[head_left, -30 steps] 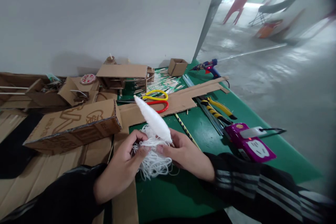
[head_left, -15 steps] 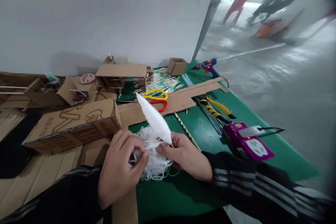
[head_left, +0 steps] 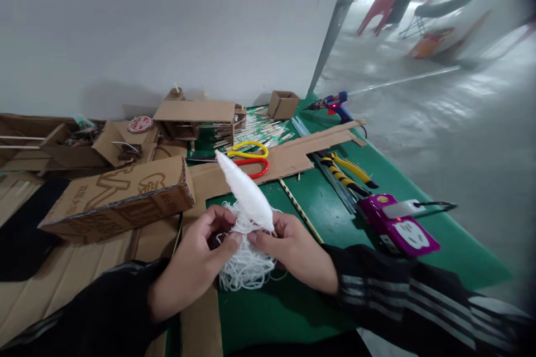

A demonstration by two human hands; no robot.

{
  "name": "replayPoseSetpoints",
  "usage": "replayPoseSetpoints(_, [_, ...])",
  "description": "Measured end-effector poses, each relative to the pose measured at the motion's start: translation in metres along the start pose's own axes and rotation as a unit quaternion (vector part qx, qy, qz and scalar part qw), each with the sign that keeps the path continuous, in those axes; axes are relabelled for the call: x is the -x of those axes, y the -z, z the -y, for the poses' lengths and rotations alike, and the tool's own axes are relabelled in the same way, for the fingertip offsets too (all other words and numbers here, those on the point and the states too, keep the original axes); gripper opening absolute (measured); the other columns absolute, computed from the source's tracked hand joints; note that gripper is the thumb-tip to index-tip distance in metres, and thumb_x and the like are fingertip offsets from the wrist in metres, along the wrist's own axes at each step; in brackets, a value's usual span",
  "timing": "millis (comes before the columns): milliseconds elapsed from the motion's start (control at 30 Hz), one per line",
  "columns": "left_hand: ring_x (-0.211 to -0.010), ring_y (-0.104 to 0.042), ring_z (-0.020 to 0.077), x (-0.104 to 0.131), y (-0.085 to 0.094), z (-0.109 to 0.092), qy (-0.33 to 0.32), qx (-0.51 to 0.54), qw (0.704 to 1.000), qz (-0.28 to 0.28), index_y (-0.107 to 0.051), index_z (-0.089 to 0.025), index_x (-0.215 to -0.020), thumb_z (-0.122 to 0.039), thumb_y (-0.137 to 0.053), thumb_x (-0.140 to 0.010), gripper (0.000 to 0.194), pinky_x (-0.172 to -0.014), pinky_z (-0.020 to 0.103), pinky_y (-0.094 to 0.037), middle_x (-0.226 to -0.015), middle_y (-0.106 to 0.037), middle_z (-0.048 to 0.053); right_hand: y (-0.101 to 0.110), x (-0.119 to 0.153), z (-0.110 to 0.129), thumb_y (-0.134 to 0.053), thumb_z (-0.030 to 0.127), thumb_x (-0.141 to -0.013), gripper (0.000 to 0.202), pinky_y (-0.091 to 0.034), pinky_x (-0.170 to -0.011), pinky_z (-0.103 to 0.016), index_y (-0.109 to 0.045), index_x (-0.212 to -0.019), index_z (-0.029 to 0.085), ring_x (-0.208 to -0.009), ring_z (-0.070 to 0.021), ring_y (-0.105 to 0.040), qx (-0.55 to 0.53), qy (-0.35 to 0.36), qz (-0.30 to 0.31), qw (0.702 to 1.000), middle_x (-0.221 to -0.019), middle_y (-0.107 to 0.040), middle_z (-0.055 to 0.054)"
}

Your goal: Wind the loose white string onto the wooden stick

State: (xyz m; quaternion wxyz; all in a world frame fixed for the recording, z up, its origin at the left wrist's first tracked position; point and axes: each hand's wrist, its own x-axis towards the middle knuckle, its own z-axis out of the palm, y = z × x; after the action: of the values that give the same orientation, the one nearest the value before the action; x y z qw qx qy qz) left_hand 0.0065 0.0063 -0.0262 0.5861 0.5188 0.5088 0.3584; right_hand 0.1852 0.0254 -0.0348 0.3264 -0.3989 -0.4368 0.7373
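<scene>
Clock centred on the loose yarn, 12 = straight ahead. My left hand [head_left: 201,262]: thumb and forefinger pinching strands of the loose yarn [head_left: 247,270], from 9. My right hand [head_left: 297,248]: fingers closed at the low end of the white spindle [head_left: 248,195], thumb pressed on the yarn from 3; fingertips behind it hidden. The spindle is tilted, tip toward 11, fat end by my right fingers. Yarn tangle spills below both thumbs, over the green table [head_left: 268,323]; can't tell if it touches down.

Outward: striped stick [head_left: 299,209] at 2, near. Scissors [head_left: 266,167] at 12, yellow and red handles, beyond the spindle. Cardboard strip [head_left: 288,159] runs under the handles, toward 1. Pliers [head_left: 355,169] at 2, power strip [head_left: 387,223] at 3 with a white plug [head_left: 404,209] in it. Printed box [head_left: 121,201] lies at 10.

Farther: thin wooden sticks [head_left: 268,134] scattered at 12, small open box [head_left: 281,107] just beside them, glue gun [head_left: 335,106] at 1, red light on.
</scene>
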Motion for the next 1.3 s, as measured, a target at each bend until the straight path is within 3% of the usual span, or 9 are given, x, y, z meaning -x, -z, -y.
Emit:
replayPoseSetpoints(233, [-0.065, -0.042, 0.0085, 0.005, 0.001, 0.005, -0.003, 0.046, 0.999, 0.022, -0.039, -0.023, -0.087, -0.022, -0.056, -0.085, 0.017, -0.057, 0.019, -0.04, -0.079, -0.044, -0.005, 0.0, 0.002, 0.003, -0.072, 0.029, -0.07, 0.02, -0.032, -0.045, -0.02, -0.061, -0.081, 0.015, -0.05, -0.0061, -0.042, -0.048, -0.031, -0.027, 0.998, -0.064, -0.055, 0.004])
replayPoseSetpoints(367, [-0.062, -0.042, 0.0108, 0.012, 0.003, 0.003, -0.078, -0.142, 0.987, -0.013, -0.042, -0.023, -0.083, -0.022, -0.052, -0.088, 0.01, -0.055, 0.023, -0.038, -0.075, -0.045, -0.004, 0.0, 0.002, 0.004, -0.073, 0.031, -0.07, 0.022, -0.026, -0.041, -0.018, -0.058, -0.076, 0.016, -0.045, -0.0048, -0.038, -0.049, -0.039, -0.035, 0.997, -0.058, -0.051, 0.006])
replayPoseSetpoints(467, [-0.068, -0.047, 0.0139, 0.016, 0.006, -0.003, -0.189, -0.311, 0.931, -0.026, -0.051, -0.022, -0.084, -0.017, -0.05, -0.088, 0.007, -0.062, 0.028, -0.038, -0.075, -0.052, -0.002, 0.001, 0.002, 0.003, -0.071, 0.034, -0.072, 0.023, -0.022, -0.039, -0.018, -0.057, -0.075, 0.016, -0.042, -0.0041, -0.034, -0.04, -0.043, -0.05, 0.997, -0.054, -0.047, 0.007])
replayPoseSetpoints(567, [-0.082, -0.051, 0.0194, 0.018, 0.009, -0.007, -0.267, -0.407, 0.872, -0.051, -0.057, -0.021, -0.092, -0.02, -0.056, -0.084, 0.008, -0.072, 0.033, -0.04, -0.085, -0.058, 0.003, 0.002, 0.003, 0.002, -0.072, 0.036, -0.072, 0.026, -0.023, -0.04, -0.018, -0.058, -0.078, 0.016, -0.042, -0.0038, -0.033, -0.034, -0.04, -0.044, 0.998, -0.055, -0.047, 0.007])
replayPoseSetpoints(667, [-0.094, -0.051, 0.0258, 0.019, 0.011, -0.005, -0.313, -0.489, 0.808, -0.097, -0.061, -0.02, -0.104, -0.038, -0.07, -0.074, 0.036, -0.08, 0.039, -0.042, -0.101, -0.056, 0.009, 0.002, 0.003, 0.003, -0.074, 0.038, -0.071, 0.03, -0.027, -0.042, -0.019, -0.059, -0.081, 0.015, -0.045, -0.0049, -0.037, -0.04, -0.028, -0.037, 0.998, -0.059, -0.051, 0.005])
replayPoseSetpoints(733, [-0.095, -0.053, 0.0269, 0.02, 0.011, -0.001, -0.369, -0.527, 0.756, -0.119, -0.063, -0.02, -0.106, -0.044, -0.074, -0.07, 0.044, -0.082, 0.04, -0.042, -0.105, -0.056, 0.01, 0.001, 0.003, 0.004, -0.075, 0.039, -0.07, 0.031, -0.029, -0.042, -0.019, -0.059, -0.082, 0.015, -0.046, -0.0056, -0.039, -0.041, -0.018, -0.025, 0.999, -0.059, -0.053, 0.005])
replayPoseSetpoints(867, [-0.09, -0.056, 0.0238, 0.019, 0.01, 0.006, -0.423, -0.593, 0.673, -0.13, -0.065, -0.022, -0.11, -0.031, -0.07, -0.078, 0.033, -0.083, 0.039, -0.041, -0.104, -0.063, 0.007, 0.001, 0.003, 0.004, -0.073, 0.039, -0.072, 0.028, -0.025, -0.04, -0.019, -0.059, -0.078, 0.015, -0.041, -0.0037, -0.03, -0.005, 0.004, -0.019, 1.0, -0.051, -0.045, 0.008])
replayPoseSetpoints(1100, [-0.092, -0.055, 0.0245, 0.016, 0.008, 0.007, -0.376, -0.633, 0.667, -0.11, -0.067, -0.02, -0.097, -0.018, -0.062, -0.082, 0.016, -0.082, 0.038, -0.039, -0.103, -0.068, 0.005, 0.0, 0.002, 0.002, -0.07, 0.037, -0.075, 0.025, -0.025, -0.041, -0.021, -0.061, -0.082, 0.016, -0.041, -0.0043, -0.029, 0.045, 0.008, -0.021, 0.999, -0.049, -0.04, 0.009])
replayPoseSetpoints(1300, [-0.081, -0.055, 0.0188, 0.019, 0.011, 0.01, -0.45, -0.6, 0.658, -0.058, -0.064, -0.02, -0.091, -0.01, -0.063, -0.082, 0.014, -0.082, 0.034, -0.04, -0.084, -0.069, 0.002, 0.001, 0.0, 0.001, -0.07, 0.036, -0.074, 0.023, -0.024, -0.041, -0.021, -0.058, -0.077, 0.017, -0.04, -0.0043, -0.028, 0.048, -0.004, -0.037, 0.998, -0.051, -0.043, 0.008])
